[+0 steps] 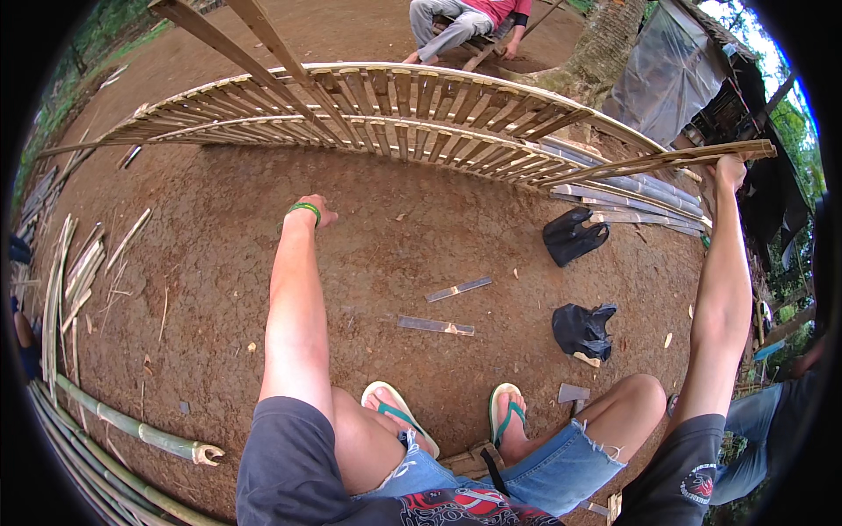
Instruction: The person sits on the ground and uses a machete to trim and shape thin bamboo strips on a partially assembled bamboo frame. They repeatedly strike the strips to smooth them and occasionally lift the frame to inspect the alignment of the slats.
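A long curved-looking panel of bamboo slats stands on its edge across the far side of the ground. My right hand, far out to the right, is closed round the end of a bamboo slat at the panel's right end. My left hand, with a green band at the wrist, is stretched forward over the dirt, short of the panel. Its fingers look loosely apart and nothing shows in it. Two flat, clear-looking strips lie on the ground between my arms.
Two black plastic bags and a hatchet head lie right of middle. Split bamboo lengths lie behind the bags. Green bamboo poles and thin strips lie at left. Beyond the panel, a person sits near a tree.
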Demonstrator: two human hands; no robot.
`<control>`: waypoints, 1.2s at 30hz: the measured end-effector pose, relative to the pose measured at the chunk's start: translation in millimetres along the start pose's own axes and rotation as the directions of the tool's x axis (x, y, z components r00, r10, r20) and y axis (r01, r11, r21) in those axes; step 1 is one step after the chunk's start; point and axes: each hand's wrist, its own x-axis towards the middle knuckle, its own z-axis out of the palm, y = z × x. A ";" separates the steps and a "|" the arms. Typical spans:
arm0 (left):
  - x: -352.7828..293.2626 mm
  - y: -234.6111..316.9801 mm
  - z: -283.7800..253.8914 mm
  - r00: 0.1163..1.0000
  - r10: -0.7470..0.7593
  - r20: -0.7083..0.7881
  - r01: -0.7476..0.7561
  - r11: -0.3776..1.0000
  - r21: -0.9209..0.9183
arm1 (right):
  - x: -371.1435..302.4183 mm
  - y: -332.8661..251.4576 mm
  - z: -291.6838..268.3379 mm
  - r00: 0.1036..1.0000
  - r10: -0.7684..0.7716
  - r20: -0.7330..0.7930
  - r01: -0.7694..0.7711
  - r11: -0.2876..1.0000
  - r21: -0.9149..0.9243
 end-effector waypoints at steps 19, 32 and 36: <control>2.3 -5.0 0.5 0.999 -0.029 0.019 0.029 1.000 -0.010 | 10.1 9.8 5.5 0.999 0.032 -0.001 -0.032 0.999 0.019; 0.0 -3.9 -0.1 1.000 -0.022 0.010 0.022 1.000 -0.002 | 12.3 13.6 3.6 0.999 0.034 0.006 -0.034 0.999 0.038; 1.2 -2.6 0.7 1.000 -0.021 0.010 0.021 1.000 -0.004 | 14.7 15.6 0.4 0.999 0.032 0.014 -0.033 0.997 0.074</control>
